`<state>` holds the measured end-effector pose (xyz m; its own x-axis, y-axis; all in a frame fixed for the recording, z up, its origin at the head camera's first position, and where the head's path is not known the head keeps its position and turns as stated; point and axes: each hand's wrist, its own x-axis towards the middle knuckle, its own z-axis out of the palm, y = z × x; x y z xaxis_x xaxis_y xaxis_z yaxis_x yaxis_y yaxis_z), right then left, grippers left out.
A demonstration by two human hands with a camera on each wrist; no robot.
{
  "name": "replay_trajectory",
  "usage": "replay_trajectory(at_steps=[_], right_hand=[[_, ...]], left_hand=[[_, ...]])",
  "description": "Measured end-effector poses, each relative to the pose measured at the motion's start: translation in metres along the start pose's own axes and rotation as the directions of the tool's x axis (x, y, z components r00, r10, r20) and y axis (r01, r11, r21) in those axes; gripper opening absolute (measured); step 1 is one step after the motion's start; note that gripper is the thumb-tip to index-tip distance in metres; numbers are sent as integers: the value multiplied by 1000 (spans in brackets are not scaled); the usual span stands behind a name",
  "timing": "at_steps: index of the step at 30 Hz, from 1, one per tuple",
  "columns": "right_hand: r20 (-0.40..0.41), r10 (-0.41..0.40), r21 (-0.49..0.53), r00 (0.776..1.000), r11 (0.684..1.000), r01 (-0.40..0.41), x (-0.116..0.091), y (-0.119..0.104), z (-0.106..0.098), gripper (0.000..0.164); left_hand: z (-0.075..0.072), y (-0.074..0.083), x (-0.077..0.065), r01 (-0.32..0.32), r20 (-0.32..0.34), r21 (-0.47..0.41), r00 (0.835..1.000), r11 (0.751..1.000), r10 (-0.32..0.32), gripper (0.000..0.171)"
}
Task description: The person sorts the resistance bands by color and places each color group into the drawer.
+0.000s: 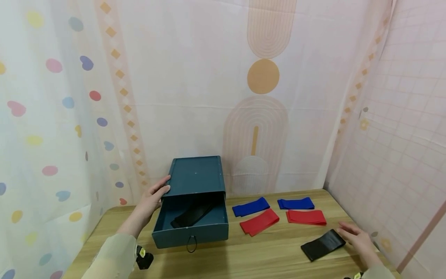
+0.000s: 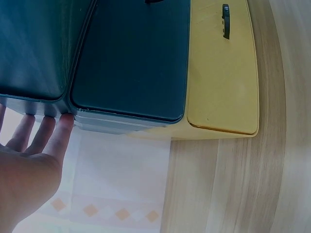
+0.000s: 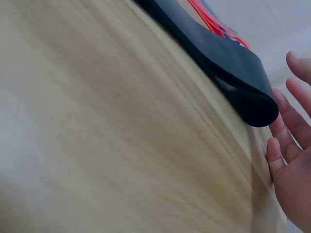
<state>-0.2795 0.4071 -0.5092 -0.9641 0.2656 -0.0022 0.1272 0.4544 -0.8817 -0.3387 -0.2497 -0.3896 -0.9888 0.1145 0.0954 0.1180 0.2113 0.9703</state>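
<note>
Cabinet (image 1: 196, 176) at left on table (image 1: 265, 257). Drawer (image 1: 209, 233) out to front, inner band (image 1: 191, 215) in it. Right of cabinet: rear-left band (image 1: 251, 207), front-left band (image 1: 259, 222) before it; farther right, rear-right band (image 1: 297, 203), front-right band (image 1: 306, 217) before it. Near band (image 1: 323, 245) before these. Left hand (image 1: 155, 197) at cabinet's left side; right hand (image 1: 356, 238) at near band's right end. Curtain (image 1: 188, 97) behind cabinet.

Head view bright, soft, even light; wrist views duller and softer.
Drawer (image 1: 191, 235) dark inside, diffuse shadow on the tabletop (image 1: 265, 257) below its front; exact light source can't be pinned. Sheen on the black band (image 1: 323, 245). Curtain (image 1: 188, 73) pale, nearly washed out. Left wrist: wood grain bows at right, lens distortion. Right wrist: grain smeared, hazy glare at left edge.
</note>
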Motion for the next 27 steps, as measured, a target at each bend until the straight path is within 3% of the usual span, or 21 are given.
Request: replay_trajectory(at_steps=[5, 7, 12, 18, 27], right_hand=[[13, 35, -74, 999, 997, -34, -1, 2, 2, 73], [25, 38, -60, 999, 998, -36, -1, 4, 4, 72], [40, 19, -49, 999, 999, -17, 1, 7, 10, 71], [38, 15, -109, 999, 994, -11, 5, 7, 13, 72], [109, 21, -185, 994, 983, 0, 8, 11, 10, 69]], left_hand=[[1, 0, 1, 3, 10, -10, 1000, 1000, -3, 65], [0, 0, 1, 6, 8, -9, 1000, 1000, -6, 64], [-1, -3, 3, 12, -3, -10, 1000, 1000, -12, 63], [-3, -3, 1, 9, 20, -14, 1000, 1000, -8, 66], [-1, -2, 1, 13, 31, -26, 999, 1000, -13, 65]])
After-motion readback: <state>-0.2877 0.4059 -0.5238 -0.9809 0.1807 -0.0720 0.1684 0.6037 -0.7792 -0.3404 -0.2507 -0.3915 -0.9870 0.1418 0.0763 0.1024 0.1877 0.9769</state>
